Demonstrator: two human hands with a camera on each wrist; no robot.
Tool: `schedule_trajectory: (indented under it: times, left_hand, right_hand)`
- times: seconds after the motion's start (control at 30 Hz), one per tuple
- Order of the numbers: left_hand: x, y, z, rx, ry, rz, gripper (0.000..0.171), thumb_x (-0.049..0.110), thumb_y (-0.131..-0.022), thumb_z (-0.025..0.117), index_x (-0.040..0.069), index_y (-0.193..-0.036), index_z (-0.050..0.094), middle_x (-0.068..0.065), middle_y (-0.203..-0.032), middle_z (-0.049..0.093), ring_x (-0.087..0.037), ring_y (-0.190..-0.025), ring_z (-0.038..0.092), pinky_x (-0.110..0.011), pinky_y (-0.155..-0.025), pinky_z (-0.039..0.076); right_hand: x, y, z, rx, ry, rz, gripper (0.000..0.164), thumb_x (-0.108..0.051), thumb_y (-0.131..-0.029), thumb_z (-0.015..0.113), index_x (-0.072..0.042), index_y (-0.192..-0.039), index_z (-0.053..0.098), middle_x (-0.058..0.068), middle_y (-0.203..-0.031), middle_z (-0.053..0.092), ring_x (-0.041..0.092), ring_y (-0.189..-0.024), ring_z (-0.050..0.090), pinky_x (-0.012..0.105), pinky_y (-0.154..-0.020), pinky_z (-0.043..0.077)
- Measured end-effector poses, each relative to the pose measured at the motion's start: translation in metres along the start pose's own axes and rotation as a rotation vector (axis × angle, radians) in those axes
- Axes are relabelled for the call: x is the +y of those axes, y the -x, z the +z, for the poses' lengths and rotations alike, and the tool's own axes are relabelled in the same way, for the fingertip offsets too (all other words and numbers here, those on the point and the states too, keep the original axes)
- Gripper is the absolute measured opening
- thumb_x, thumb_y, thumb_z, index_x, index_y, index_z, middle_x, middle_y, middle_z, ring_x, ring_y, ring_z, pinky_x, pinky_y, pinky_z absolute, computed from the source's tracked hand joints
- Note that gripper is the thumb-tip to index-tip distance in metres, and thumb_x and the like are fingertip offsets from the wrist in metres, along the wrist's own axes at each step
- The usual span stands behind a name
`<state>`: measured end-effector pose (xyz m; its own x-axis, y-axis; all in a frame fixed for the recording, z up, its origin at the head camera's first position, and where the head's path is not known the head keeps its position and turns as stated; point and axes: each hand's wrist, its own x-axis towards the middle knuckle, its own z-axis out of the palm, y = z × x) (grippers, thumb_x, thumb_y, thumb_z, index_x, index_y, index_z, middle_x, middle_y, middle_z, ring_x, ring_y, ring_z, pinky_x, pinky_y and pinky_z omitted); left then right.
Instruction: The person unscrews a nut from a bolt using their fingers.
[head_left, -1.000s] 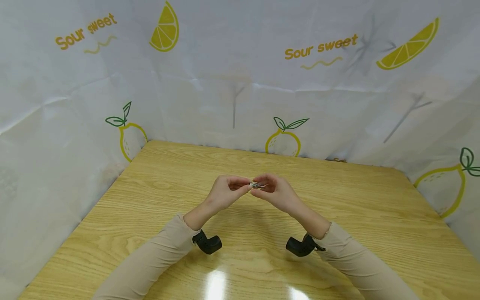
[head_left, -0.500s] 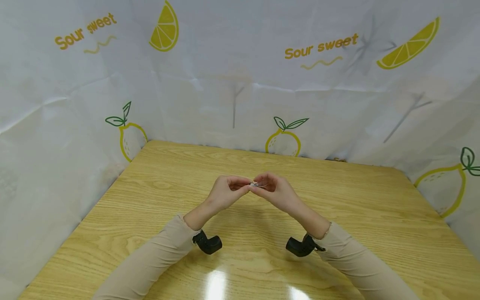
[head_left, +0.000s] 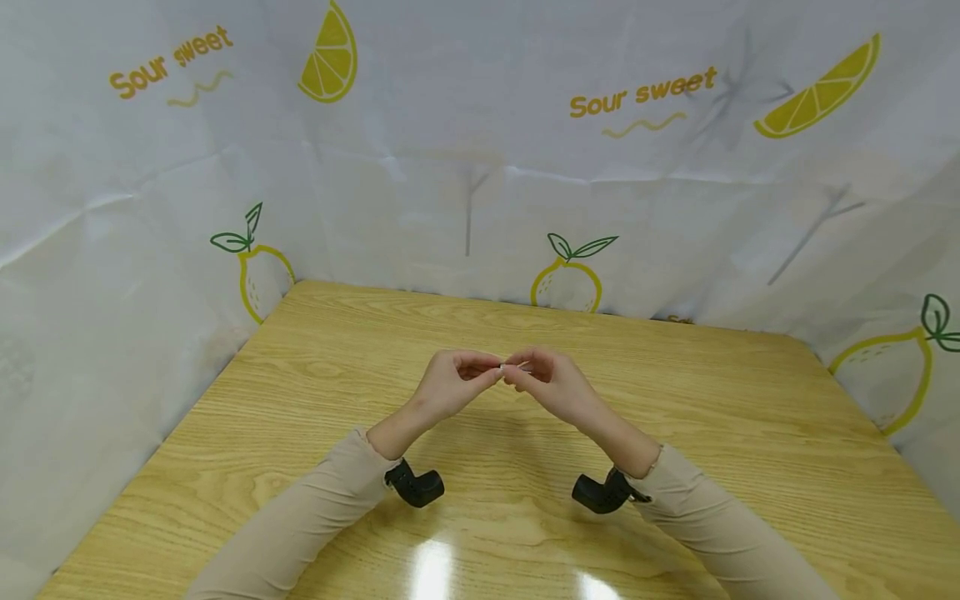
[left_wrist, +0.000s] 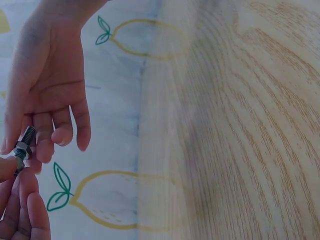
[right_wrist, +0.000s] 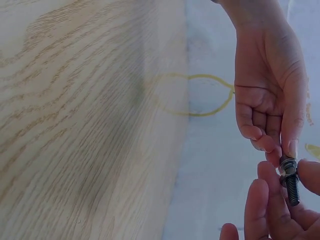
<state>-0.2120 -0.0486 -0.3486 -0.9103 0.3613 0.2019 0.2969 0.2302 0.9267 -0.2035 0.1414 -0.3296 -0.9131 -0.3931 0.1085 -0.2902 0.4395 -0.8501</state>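
One bolt [right_wrist: 292,189], pinched by left hand [head_left: 446,387] and right hand [head_left: 564,388].

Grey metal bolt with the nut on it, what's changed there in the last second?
The right hand has moved its thumb upward over the grey metal threaded bolt, so less of the bolt shows in the head view. Nothing was let go: the left hand still pinches one end. The beige sleeves and yellowish wooden table look unchanged.

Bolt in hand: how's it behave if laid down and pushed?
The bolt is likely stiff, being straight and metallic-looking. Probably heavy for its size, from that same metal look. Might roll unevenly, since the nut juts out from it.
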Motion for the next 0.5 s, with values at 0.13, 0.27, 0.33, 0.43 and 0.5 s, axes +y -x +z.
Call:
schedule_trajectory:
  times: [0.13, 0.27, 0.33, 0.43, 0.5]
  left_hand:
    - [-0.0002, -0.0003, 0.0003, 0.008, 0.000, -0.013, 0.025, 0.017, -0.091, 0.061, 0.003, -0.111, 0.068, -0.015, -0.106, 0.070, -0.030, -0.094, 0.066, -0.025, -0.075, 0.054]
    - [0.0009, -0.0003, 0.0003, 0.014, -0.005, -0.019, 0.025, 0.017, -0.091, 0.062, 0.004, -0.111, 0.068, -0.015, -0.106, 0.070, -0.024, -0.091, 0.067, -0.025, -0.074, 0.054]
    - [0.0009, -0.0001, 0.0001, 0.011, -0.006, -0.007, 0.025, 0.016, -0.091, 0.062, 0.002, -0.111, 0.068, -0.016, -0.106, 0.070, -0.025, -0.091, 0.067, -0.025, -0.074, 0.054]
    - [0.0008, 0.0001, -0.0001, 0.003, -0.005, 0.004, 0.026, 0.016, -0.091, 0.061, 0.001, -0.111, 0.067, -0.017, -0.106, 0.069, -0.029, -0.092, 0.066, -0.026, -0.075, 0.055]
    - [0.0006, 0.0000, -0.0001, 0.000, -0.005, 0.007, 0.027, 0.017, -0.091, 0.061, 0.001, -0.112, 0.067, -0.018, -0.106, 0.069, -0.030, -0.093, 0.066, -0.026, -0.075, 0.055]
  right_hand:
    - [0.0002, -0.0001, 0.0002, 0.008, 0.023, -0.002, 0.028, -0.022, -0.095, 0.056, 0.000, -0.110, 0.063, 0.018, -0.103, 0.067, 0.036, -0.098, 0.064, 0.042, -0.085, 0.053]
    - [0.0006, -0.0001, 0.0001, 0.027, -0.004, 0.001, 0.030, -0.017, -0.090, 0.063, 0.000, -0.114, 0.059, 0.019, -0.112, 0.063, 0.032, -0.105, 0.063, 0.035, -0.084, 0.054]
    - [0.0005, -0.0003, -0.0003, 0.019, -0.002, -0.002, 0.032, -0.019, -0.091, 0.062, -0.001, -0.116, 0.058, 0.019, -0.113, 0.063, 0.032, -0.104, 0.064, 0.036, -0.085, 0.054]
    - [-0.0003, -0.0004, -0.0008, -0.005, 0.014, 0.001, 0.032, -0.025, -0.095, 0.056, 0.000, -0.114, 0.061, 0.020, -0.106, 0.066, 0.035, -0.098, 0.064, 0.042, -0.085, 0.053]
    - [-0.0005, -0.0003, -0.0010, -0.016, 0.030, 0.003, 0.033, -0.027, -0.097, 0.052, 0.001, -0.111, 0.063, 0.020, -0.101, 0.068, 0.037, -0.095, 0.064, 0.044, -0.084, 0.052]
